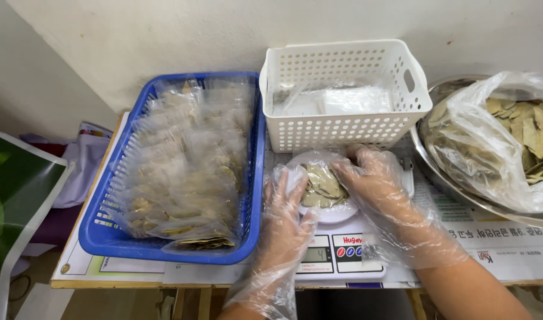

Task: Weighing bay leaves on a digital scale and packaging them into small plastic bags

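Observation:
Both my hands wear loose clear plastic gloves. My left hand (pixel 286 216) and my right hand (pixel 375 186) cup a small pile of dried bay leaves (pixel 320 185) from either side. The leaves lie on a white round dish (pixel 336 213) that stands on a white digital kitchen scale (pixel 342 255). Fingers of both hands touch the leaves and the dish rim; whether they grip the pile is unclear. The scale's display (pixel 316 254) shows below my left wrist.
A blue basket (pixel 105 237) packed with clear bags of leaves stands at left. A white perforated basket (pixel 342 127) with empty clear bags sits behind the scale. At right, a metal bowl (pixel 455 186) holds a big plastic bag of loose leaves (pixel 520 136). Newspaper (pixel 508 243) covers the table.

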